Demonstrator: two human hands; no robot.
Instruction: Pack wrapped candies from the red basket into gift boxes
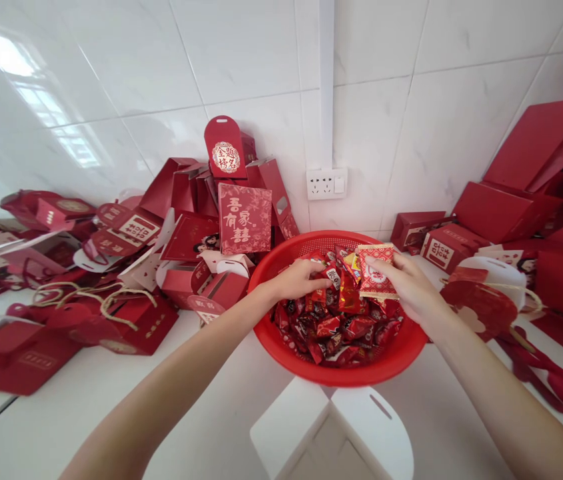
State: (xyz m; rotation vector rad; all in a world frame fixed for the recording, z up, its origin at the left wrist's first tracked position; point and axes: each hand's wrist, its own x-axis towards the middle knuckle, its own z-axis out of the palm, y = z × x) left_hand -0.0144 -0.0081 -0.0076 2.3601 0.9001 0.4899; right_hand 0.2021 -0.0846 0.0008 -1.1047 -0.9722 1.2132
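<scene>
A red plastic basket [288, 367] full of wrapped candies [328, 327] stands in front of me on the white surface. My left hand [302, 279] reaches over its left side, fingertips among the candies, with thumb and forefinger closed about a small dark red wrapped candy [332, 275]. On the right side, my right hand [408, 283] grips a square red patterned packet [377, 270] with gold crimped edges, held just above the heap. Nearest to me, an open white box [291, 423] has its flaps spread; its lower part is cut off by the frame.
Red gift boxes, several with cord handles [128, 320], crowd the left side. A square red box [245, 220] stands behind the basket's left edge. More red boxes [506, 210] pile up at right, beside red ribbons [544, 373]. A socket [326, 184] sits on the tiled wall.
</scene>
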